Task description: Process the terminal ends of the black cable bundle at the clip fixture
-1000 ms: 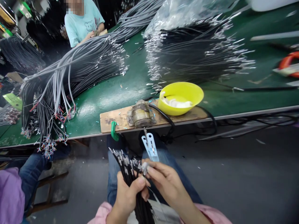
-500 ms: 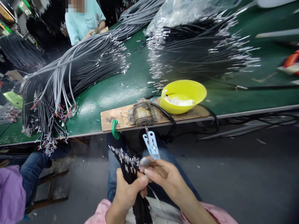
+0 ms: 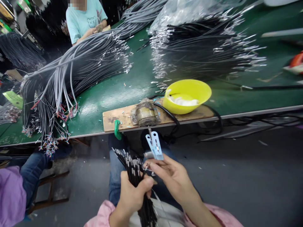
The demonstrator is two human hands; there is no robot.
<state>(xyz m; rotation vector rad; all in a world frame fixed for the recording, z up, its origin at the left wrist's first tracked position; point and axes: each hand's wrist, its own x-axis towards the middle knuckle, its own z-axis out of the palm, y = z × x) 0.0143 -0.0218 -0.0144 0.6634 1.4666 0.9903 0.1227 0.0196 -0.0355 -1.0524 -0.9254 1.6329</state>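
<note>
My left hand (image 3: 133, 192) is wrapped round a bundle of thin black cables (image 3: 147, 209), their silvery stripped ends fanning upward above the thumb. Beside it, my right hand (image 3: 174, 178) pinches one cable's stripped end (image 3: 146, 168) between thumb and fingers; a grey covering sits on one fingertip. Just above the right fingers, a light-blue clothespin (image 3: 155, 145) hangs on the thin shaft of a small motor (image 3: 145, 116). The clothespin's lower end overlaps the fingers, and I cannot tell whether they touch.
The motor sits on a wooden board (image 3: 110, 119) at the table edge, with a green clamp (image 3: 116, 130) and a yellow bowl (image 3: 186, 109) holding white material. Grey cables (image 3: 63, 67) and black wires (image 3: 189, 56) lie behind. A co-worker (image 3: 82, 23) sits across the green table (image 3: 104, 94).
My right hand has shifted slightly up and right, its fingers opening out from the bundle towards the clothespin. The left hand has tilted a little and keeps its hold.
</note>
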